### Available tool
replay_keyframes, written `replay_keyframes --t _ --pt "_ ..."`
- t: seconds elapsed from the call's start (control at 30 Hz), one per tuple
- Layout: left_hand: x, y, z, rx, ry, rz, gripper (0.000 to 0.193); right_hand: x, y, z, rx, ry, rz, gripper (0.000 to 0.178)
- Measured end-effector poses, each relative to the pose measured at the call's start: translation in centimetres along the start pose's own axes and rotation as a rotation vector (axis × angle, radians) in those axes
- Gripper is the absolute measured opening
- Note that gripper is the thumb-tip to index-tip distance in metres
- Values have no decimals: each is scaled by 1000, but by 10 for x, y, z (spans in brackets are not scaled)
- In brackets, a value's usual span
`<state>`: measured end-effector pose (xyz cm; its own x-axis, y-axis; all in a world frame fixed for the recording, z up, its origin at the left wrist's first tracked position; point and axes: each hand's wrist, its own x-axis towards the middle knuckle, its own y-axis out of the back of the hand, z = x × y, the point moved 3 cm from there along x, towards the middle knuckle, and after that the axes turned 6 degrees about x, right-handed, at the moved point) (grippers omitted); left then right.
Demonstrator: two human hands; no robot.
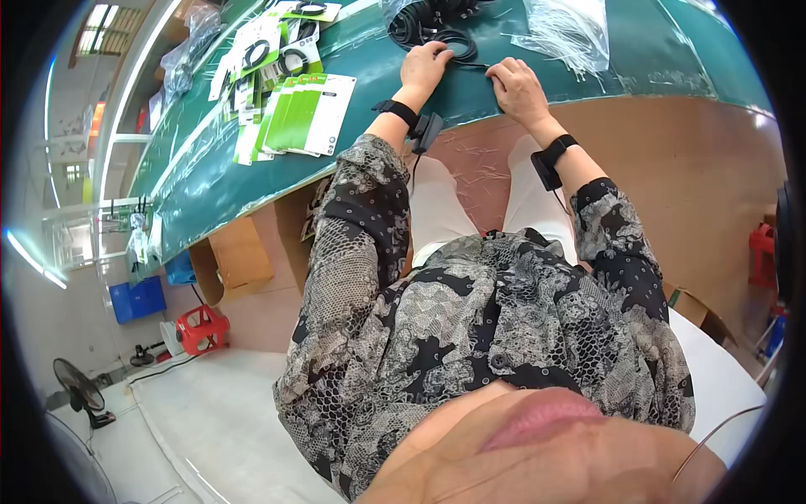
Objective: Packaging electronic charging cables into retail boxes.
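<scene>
A coiled black cable (457, 39) lies at the near edge of the green table (382, 118). My left hand (424, 69) is closed on the near left side of the coil. A short length of the same cable runs right to my right hand (517, 89), whose thumb and fingers pinch its end. Beyond the coil sits a pile of more black cables (432, 15), partly in a clear bag and cut off by the upper edge of the view.
Left of my hands are stacked green-and-white packaging cards (306, 113) and carded black cables (290, 55). A clear bag of thin white ties (567, 38) lies to the right. White scraps litter the floor under the table edge. Cardboard boxes (239, 256) stand below left.
</scene>
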<state>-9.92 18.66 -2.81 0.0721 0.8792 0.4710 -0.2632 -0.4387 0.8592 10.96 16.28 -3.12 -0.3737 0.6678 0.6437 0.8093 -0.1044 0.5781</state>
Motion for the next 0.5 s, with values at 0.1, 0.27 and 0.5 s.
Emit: replay_keyframes --t 0.1,0.27,0.5 --pt "0 -1 -5 -284 280 -90 26 1 -3 -1 -27 19 -17 9" --pt "-29 17 14 -1208 543 141 17 1 -13 -3 168 -76 -34 16" --pt "-70 70 54 -1180 342 -2 19 4 -31 -36 1735 -693 -16 23"
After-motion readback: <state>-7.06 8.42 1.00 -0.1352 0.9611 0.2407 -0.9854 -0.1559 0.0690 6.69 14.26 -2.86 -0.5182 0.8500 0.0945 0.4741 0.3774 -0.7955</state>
